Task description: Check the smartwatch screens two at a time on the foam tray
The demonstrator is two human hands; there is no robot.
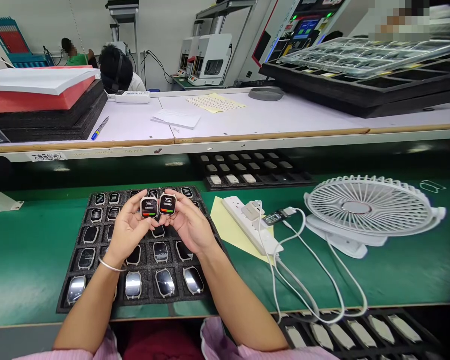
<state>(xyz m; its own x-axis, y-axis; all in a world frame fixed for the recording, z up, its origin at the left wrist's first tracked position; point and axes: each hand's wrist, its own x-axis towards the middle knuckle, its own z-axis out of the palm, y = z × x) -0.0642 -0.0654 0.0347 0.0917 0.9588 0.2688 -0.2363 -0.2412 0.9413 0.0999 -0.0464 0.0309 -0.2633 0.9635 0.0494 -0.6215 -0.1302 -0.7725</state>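
Side by side above a black foam tray (147, 270), I hold two smartwatch bodies without straps, their lit screens facing me. My left hand (131, 220) grips one smartwatch (149, 208) by its edges between thumb and fingers. In my right hand (191, 222) is the other smartwatch (167, 204), gripped the same way. Both screens show white text with a red and green bar. Rows of similar watches fill the tray's pockets; some have lit text and others, like the near watch (134, 285), are dark. My hands and forearms hide part of the tray.
A white power strip (247, 222) with cables lies right of the tray on yellow paper. Further right is a white fan (371, 207). Another watch tray (255, 180) sits under the shelf (131, 127). Stacked trays (322, 92) stand on the shelf. Other people are beyond it.
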